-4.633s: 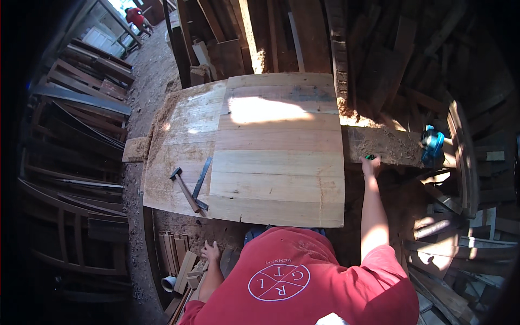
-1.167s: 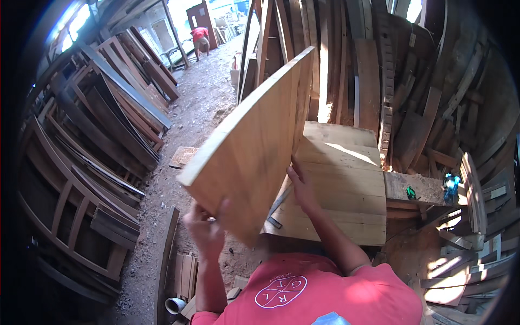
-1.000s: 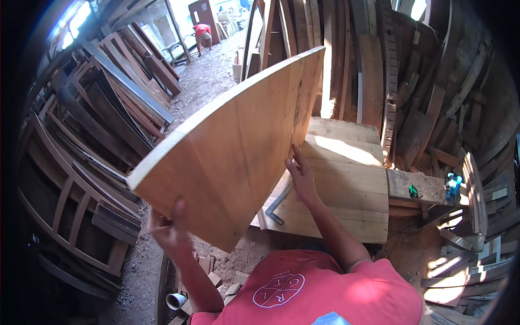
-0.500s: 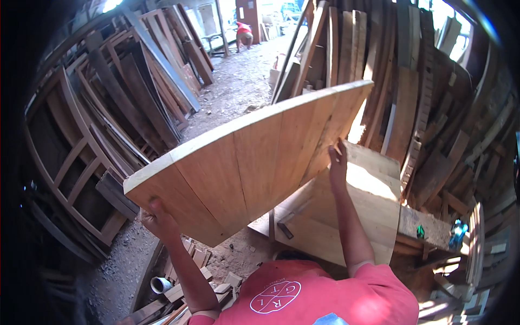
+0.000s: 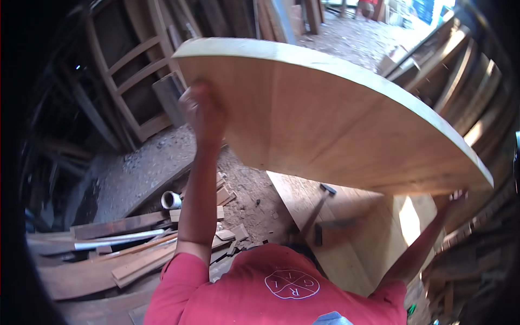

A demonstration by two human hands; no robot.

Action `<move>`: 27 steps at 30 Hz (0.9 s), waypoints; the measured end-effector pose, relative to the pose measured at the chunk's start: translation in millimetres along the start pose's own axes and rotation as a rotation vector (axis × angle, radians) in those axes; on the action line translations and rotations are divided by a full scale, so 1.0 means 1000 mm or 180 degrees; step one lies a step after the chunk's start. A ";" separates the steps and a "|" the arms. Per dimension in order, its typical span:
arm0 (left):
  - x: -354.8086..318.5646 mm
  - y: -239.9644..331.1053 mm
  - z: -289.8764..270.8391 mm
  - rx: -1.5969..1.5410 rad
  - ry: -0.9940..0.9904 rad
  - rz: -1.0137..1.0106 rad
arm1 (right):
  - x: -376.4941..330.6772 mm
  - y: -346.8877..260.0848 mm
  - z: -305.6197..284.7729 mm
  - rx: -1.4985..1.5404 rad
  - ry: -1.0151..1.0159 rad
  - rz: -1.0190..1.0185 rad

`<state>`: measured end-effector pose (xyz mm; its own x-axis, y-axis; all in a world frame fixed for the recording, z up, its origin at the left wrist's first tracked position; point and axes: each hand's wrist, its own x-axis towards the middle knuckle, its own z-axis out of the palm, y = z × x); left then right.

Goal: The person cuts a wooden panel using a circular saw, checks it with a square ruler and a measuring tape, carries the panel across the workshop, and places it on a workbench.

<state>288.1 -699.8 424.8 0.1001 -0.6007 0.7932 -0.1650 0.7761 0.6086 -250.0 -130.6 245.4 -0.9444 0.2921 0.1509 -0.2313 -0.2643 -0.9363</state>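
Observation:
A wide wooden panel (image 5: pixel 319 119) made of joined boards is held up, tilted, in front of me, with its pale edge uppermost. My left hand (image 5: pixel 205 114) is closed on its left end, thumb against the near face. At the far right lower corner my right hand (image 5: pixel 458 196) grips the panel, its fingers partly hidden. Beneath lies another flat wooden panel (image 5: pixel 374 233), partly covered by the raised one. A hammer (image 5: pixel 327 189) with a dark head is over this lower panel, and a dark metal piece (image 5: pixel 318 234) shows beside its handle, blurred.
Wood offcuts (image 5: pixel 146 265) and a white pipe piece (image 5: pixel 171 200) lie on the ground at left. A wooden frame (image 5: pixel 135 70) leans at the back left. Upright planks (image 5: pixel 466 70) stand close on the right. A person in red (image 5: pixel 366 7) is far back.
The panel has swung round and up, its left end now higher and its right end lower. Both hands keep hold. My view has turned left, and the hammer has come into sight.

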 end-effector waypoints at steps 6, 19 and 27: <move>0.034 -0.033 0.057 -0.0739 -0.0118 -0.0356 | -0.060 0.008 0.078 -0.0122 -0.0385 -0.0450; 0.067 -0.271 0.033 0.0177 0.0363 -0.0617 | -0.114 -0.044 0.186 0.0071 0.0366 -0.1281; 0.202 -0.308 -0.041 0.0501 0.0924 -0.0866 | -0.240 -0.076 0.476 -0.2112 -0.0234 -0.2730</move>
<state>399.5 -1052.2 398.2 0.4292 -0.6831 0.5909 -0.2399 0.5445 0.8037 -117.2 -617.9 431.2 -0.5455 0.0811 0.8342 -0.6692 0.5572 -0.4917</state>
